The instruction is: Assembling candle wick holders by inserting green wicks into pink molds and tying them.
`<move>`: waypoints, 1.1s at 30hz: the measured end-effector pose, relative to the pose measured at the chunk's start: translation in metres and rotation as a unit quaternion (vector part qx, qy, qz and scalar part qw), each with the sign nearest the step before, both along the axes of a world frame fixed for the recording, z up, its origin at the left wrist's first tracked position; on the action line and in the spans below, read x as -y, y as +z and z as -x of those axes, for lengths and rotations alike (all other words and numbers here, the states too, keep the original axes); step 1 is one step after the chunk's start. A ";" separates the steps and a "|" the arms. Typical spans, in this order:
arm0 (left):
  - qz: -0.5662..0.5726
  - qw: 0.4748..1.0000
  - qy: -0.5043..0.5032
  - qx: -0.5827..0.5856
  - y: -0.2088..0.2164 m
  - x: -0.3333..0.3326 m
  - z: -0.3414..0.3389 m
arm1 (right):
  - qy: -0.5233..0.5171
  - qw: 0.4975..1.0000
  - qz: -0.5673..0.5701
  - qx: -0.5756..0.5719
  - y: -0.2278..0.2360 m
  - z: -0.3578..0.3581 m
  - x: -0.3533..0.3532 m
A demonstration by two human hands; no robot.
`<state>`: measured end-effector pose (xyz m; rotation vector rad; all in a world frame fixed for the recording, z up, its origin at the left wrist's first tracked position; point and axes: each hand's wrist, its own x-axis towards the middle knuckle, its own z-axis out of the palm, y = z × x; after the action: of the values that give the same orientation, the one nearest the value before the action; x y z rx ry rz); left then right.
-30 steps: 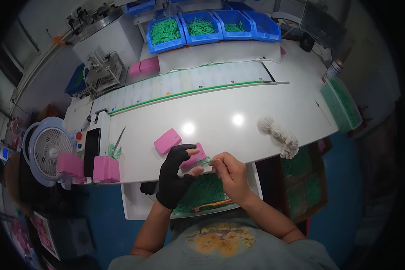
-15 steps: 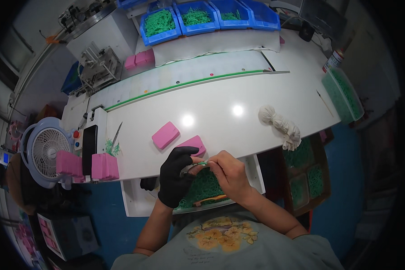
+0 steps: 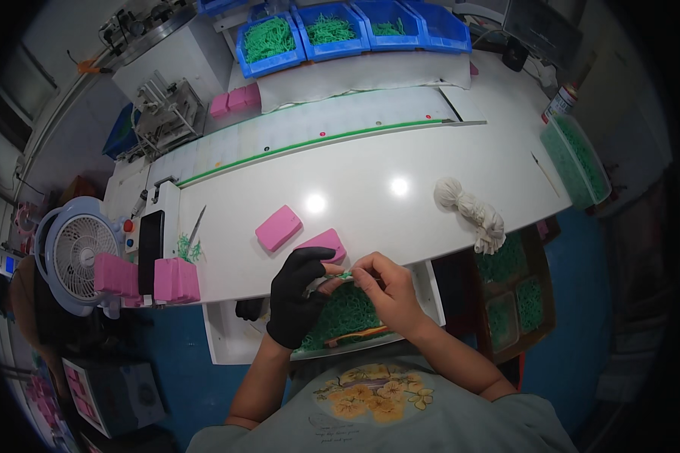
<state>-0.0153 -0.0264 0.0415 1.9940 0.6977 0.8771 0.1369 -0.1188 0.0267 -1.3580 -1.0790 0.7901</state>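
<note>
My left hand (image 3: 296,302), in a black glove with bare fingertips, pinches a small green piece (image 3: 345,275) between thumb and forefinger. The bare fingertips of my right hand (image 3: 389,296) close on the same piece from the other side. Its exact shape is too small to make out. Both hands hover over an open white drawer (image 3: 227,349) holding a heap of green loops (image 3: 347,311). A thin orange tool (image 3: 359,334) lies across that heap. Just beyond my hands, two pink blocks (image 3: 279,228) rest on the white table, the nearer one partly covered by my left hand.
A conveyor strip (image 3: 287,140) with a green edge crosses the table. Blue bins (image 3: 329,30) with green pieces line the back. At left are a fan (image 3: 83,249), stacked pink blocks (image 3: 176,280) and tweezers (image 3: 197,223); at right, a bundled white cloth (image 3: 470,211) and a green-filled tub (image 3: 574,162).
Small coloured dots on the conveyor strip have travelled left, and another red one has appeared at its right end. My hands keep their pinch on the green piece, with only slight finger movement.
</note>
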 end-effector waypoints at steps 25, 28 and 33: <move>0.001 0.999 -0.025 0.020 0.006 -0.003 0.004 | 0.014 0.996 0.004 -0.091 -0.002 -0.006 -0.003; 0.008 1.000 -0.024 0.007 0.003 -0.003 0.003 | -0.003 1.000 -0.014 0.017 0.004 -0.005 -0.001; 0.001 1.000 -0.014 -0.003 0.000 -0.001 0.003 | -0.014 0.998 -0.030 0.059 0.006 -0.003 -0.002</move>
<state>-0.0180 -0.0252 0.0415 2.0005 0.6723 0.8545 0.1395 -0.1171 0.0329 -1.3792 -1.1646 0.6583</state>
